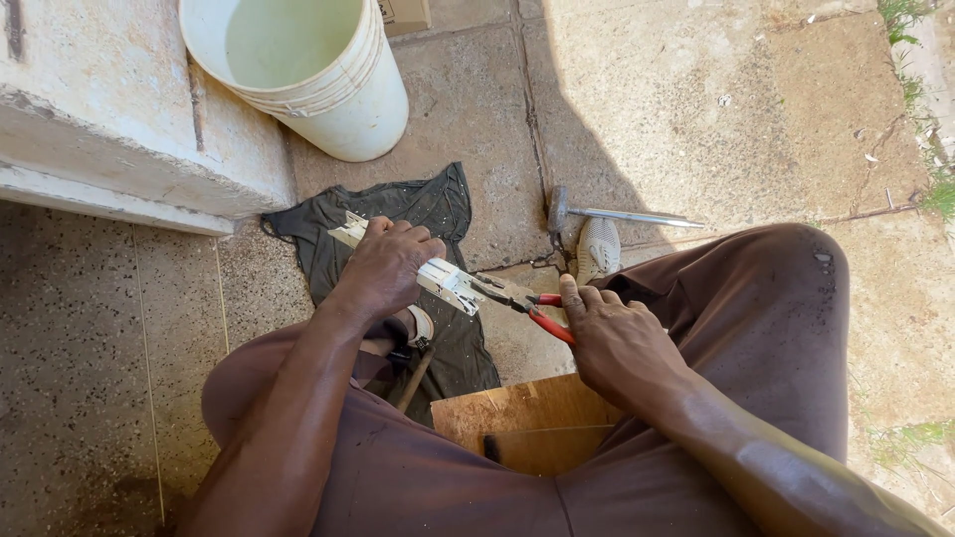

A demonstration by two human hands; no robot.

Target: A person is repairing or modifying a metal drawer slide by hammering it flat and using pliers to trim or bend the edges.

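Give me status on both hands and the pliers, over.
Left hand gripping white metal bracket. Right hand on red-handled pliers, jaws at bracket's end. Dark cloth beneath, hammer beyond; nothing between the hands.

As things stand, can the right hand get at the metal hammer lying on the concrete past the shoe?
Probably not freely: the right hand grips the red-handled pliers. The metal hammer lies just beyond the pale shoe, with nothing covering it.
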